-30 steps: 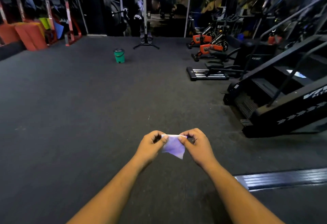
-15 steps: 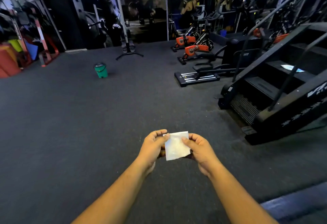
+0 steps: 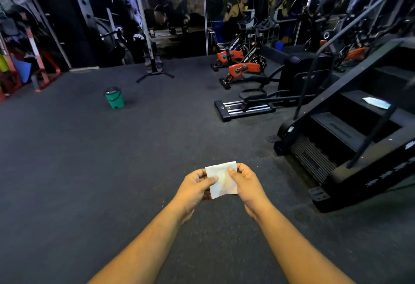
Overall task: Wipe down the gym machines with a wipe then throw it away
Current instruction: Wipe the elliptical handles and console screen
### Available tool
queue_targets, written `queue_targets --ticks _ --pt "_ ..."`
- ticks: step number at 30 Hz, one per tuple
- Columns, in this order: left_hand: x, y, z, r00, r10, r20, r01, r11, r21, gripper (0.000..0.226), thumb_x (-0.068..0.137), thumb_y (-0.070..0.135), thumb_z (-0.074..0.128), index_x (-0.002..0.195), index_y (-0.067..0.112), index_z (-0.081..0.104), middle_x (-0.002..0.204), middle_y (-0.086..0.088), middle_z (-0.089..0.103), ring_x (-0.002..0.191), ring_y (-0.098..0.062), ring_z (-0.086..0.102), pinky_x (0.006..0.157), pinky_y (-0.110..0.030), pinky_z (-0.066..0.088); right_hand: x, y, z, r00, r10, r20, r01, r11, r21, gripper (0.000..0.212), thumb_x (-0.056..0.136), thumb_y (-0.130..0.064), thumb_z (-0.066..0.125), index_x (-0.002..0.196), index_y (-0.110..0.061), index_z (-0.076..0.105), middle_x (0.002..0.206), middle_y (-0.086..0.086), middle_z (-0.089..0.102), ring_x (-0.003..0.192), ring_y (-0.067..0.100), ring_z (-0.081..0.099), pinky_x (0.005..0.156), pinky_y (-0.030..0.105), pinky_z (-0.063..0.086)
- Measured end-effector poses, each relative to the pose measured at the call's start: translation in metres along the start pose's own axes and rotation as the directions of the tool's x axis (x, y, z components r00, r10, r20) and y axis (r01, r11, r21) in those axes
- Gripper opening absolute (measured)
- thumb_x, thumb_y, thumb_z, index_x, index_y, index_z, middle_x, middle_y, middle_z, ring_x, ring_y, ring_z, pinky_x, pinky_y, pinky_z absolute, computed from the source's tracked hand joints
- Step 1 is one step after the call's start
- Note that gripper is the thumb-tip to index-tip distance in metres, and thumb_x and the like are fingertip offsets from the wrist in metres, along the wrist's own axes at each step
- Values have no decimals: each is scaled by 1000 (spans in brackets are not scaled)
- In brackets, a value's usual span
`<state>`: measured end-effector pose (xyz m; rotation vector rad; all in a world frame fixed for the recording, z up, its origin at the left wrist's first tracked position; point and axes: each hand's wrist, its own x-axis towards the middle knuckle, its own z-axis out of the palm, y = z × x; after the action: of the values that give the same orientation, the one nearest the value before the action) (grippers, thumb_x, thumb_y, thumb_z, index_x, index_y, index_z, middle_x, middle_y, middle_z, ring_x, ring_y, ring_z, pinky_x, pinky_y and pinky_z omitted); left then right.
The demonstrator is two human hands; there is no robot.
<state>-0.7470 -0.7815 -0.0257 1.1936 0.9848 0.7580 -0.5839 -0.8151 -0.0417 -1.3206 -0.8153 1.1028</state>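
Observation:
A small white wipe (image 3: 222, 180), folded into a flat square, is held in front of me over the dark gym floor. My left hand (image 3: 195, 186) pinches its left edge between thumb and fingers. My right hand (image 3: 246, 182) pinches its right edge. A black stair-climber machine (image 3: 350, 131) stands to my right. A green bin (image 3: 114, 97) with a dark lid sits on the floor far ahead to the left.
A wipes packet (image 3: 376, 102) lies on a step of the stair climber. Beyond it stand an elliptical trainer (image 3: 258, 104) and orange spin bikes (image 3: 242, 68). A pole stand (image 3: 152, 70) and red racks (image 3: 38, 68) line the back wall. Open dark floor (image 3: 112, 171) lies ahead.
The wipe went from a crumpled hanging piece to a flat folded square between both hands. The view has swung left and up, bringing the stair climber closer on the right.

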Motion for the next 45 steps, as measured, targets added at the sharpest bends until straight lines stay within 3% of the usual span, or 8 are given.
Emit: queue_targets --ticks 11,16,22,29,34,38,42,45 --pt "235 47 -38 995 90 -52 -91 996 -14 18 98 16 67 114 9 69 101 -7 78 94 -26 75 82 -42 62 191 -39 21 1000 24 4 -24 997 -67 24 96 -17 67 120 -14 65 104 7 78 94 23 74 73 35 59" --pt "326 76 -52 991 32 130 -36 999 23 24 97 31 69 118 20 66 103 -4 78 92 -23 74 79 -41 61 281 -58 23 992 -9 -125 3 999 -42 25 97 -14 65 122 -13 64 106 6 77 96 23 74 72 32 58" --pt "429 81 -54 983 1 181 -24 992 123 14 97 21 70 106 10 72 97 -7 78 85 -20 72 74 -36 58 372 -45 4 975 39 -219 -44 999 -17 21 98 -19 65 116 -11 64 105 10 76 96 28 73 81 44 59" --pt "593 100 -33 991 43 130 -62 988 140 13 99 17 66 102 5 69 93 -10 76 84 -19 69 77 -34 57 518 -34 -40 988 65 -142 -86 985 -148 21 99 -30 64 109 -12 66 103 6 75 98 22 71 89 42 56" --pt "686 131 -25 985 66 158 -96 977 193 15 98 21 69 105 8 69 93 -8 75 83 -18 68 76 -36 56 627 -64 -51 997 46 -67 -56 986 -160 43 93 -41 69 133 -33 54 115 -7 72 108 7 67 94 30 54" --pt "764 155 -27 986 87 142 -109 982 156 17 96 22 72 109 11 70 99 -10 76 89 -21 73 76 -37 60 722 -90 -53 997 78 13 -76 990 -116 40 95 -23 71 132 -23 57 102 6 76 99 20 73 89 40 59" --pt "835 164 -34 992 21 124 -31 996 78 28 94 25 73 117 11 67 108 -12 76 95 -26 74 79 -39 61 796 -104 -53 995 97 3 -97 995 14 38 92 -13 72 128 -20 61 95 6 72 92 21 73 74 31 58" --pt "895 165 -39 964 -95 249 96 995 8 32 95 25 71 124 11 65 115 -17 74 100 -33 73 86 -48 60 858 -105 -55 994 99 -36 -95 990 103 40 91 -7 71 127 -21 62 98 7 70 92 22 70 77 36 55"
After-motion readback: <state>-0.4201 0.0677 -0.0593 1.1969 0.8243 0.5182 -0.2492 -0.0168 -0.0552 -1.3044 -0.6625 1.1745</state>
